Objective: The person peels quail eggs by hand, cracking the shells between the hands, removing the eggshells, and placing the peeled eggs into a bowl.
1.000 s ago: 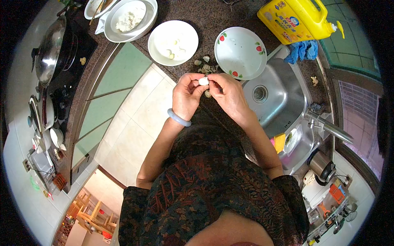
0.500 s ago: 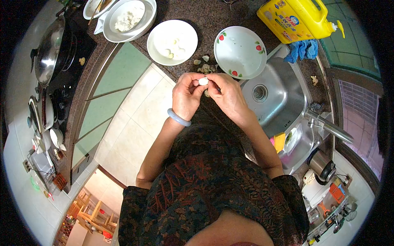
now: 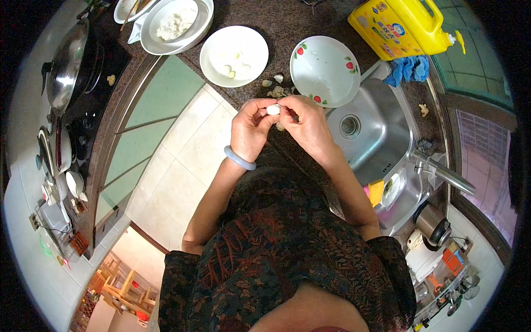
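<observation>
A small white garlic clove [image 3: 273, 109] is pinched between the fingertips of both hands, over the counter's edge. My left hand [image 3: 250, 128], with a pale blue bangle at the wrist, is closed on the clove from the left. From the right, the bent fingers of my right hand [image 3: 308, 126] press on its other end. Just beyond the hands lie garlic skins [image 3: 278, 92] and a loose clove. A white bowl [image 3: 255, 65] holding several peeled cloves stands to the left. To the right is a strawberry-patterned bowl [image 3: 325, 71].
A metal sink [image 3: 381, 127] with a faucet [image 3: 445, 172] lies to my right. Behind it stand a yellow detergent jug [image 3: 394, 29] and a blue cloth [image 3: 408, 69]. Stacked white bowls [image 3: 207, 29] are at the far left, near a wok [image 3: 65, 69] on the stove.
Both hands stay almost in place, still pinching the clove, with slight finger movement. The view has shifted slightly.
</observation>
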`<state>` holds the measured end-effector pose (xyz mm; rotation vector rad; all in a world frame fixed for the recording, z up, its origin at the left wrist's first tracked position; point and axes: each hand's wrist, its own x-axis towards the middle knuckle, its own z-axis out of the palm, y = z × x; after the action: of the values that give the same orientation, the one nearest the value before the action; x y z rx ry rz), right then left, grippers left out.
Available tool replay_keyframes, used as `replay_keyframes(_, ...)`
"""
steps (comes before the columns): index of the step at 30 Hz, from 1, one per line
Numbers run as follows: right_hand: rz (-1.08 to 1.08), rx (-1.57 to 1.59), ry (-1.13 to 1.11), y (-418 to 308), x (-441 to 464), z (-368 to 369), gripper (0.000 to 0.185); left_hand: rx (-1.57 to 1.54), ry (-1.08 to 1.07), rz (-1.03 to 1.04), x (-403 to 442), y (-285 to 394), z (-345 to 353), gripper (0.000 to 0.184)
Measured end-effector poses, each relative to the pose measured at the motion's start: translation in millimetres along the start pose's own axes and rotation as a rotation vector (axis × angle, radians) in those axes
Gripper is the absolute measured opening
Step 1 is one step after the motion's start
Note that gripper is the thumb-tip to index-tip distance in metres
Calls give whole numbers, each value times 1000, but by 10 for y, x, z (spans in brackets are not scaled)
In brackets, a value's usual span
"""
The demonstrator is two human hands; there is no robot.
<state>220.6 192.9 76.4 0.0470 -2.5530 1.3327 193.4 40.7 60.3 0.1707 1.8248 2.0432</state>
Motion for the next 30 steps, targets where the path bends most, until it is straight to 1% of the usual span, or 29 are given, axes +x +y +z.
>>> replay_keyframes(2, 5, 0, 7, -8, 11, -7, 19, 41, 12, 78, 13, -25, -26, 33)
replay_keyframes(6, 71, 40, -55, -6, 11, -35, 17, 48, -3, 70, 26, -20, -59, 34)
replay_keyframes(8, 97, 64, -73, -8, 12, -42, 16, 131, -37, 73, 21, -14, -87, 34)
replay_keyframes(10, 176, 110, -109, -21, 18, -55, 14, 99, -50, 82, 23, -23, -101, 33)
replay_keyframes(12, 177, 104, -110, -15, 18, -59, 14, 68, -63, 89, 25, -25, -105, 33)
replay_keyframes(14, 177, 98, -111, -11, 16, -58, 14, -5, -77, 57, 25, -21, -107, 32)
replay_keyframes(16, 273, 156, -129, -1, 11, -52, 14, -64, -96, 30, 29, -25, -113, 30)
replay_keyframes(17, 273, 156, -129, 32, -2, -38, 14, -122, -115, 3, 32, -16, -117, 29)
replay_keyframes(18, 340, 262, -136, 90, -24, -14, 14, -122, -115, 3, 36, 8, -135, 29)
replay_keyframes(19, 407, 368, -143, 132, -43, 2, 14, -166, -145, -99, 41, 47, -162, 31)
replay_keyframes(20, 407, 368, -142, 153, -55, 8, 14, -209, -175, -201, 45, 73, -178, 33)
replay_keyframes(22, 458, 429, -146, 180, -67, 11, 14, -268, -158, -212, 55, 68, -186, 35)
replay_keyframes(23, 459, 428, -145, 139, -57, 0, 14, -328, -141, -224, 58, 63, -187, 38)
replay_keyframes(24, 458, 348, -119, 55, -37, -20, 14, -328, -142, -224, 56, 55, -169, 38)
replay_keyframes(25, 457, 268, -93, -9, -25, -33, 14, -263, -123, -182, 52, 46, -139, 37)
replay_keyframes(26, 458, 268, -94, -42, -25, -36, 14, -198, -103, -141, 46, 35, -125, 36)
replay_keyframes(28, 322, 142, -63, -80, -25, -34, 12, -185, -94, -157, 44, -31, -141, 36)
replay_keyframes(30, 311, 152, -49, -88, -22, -24, 12, -173, -85, -175, 52, -60, -145, 37)
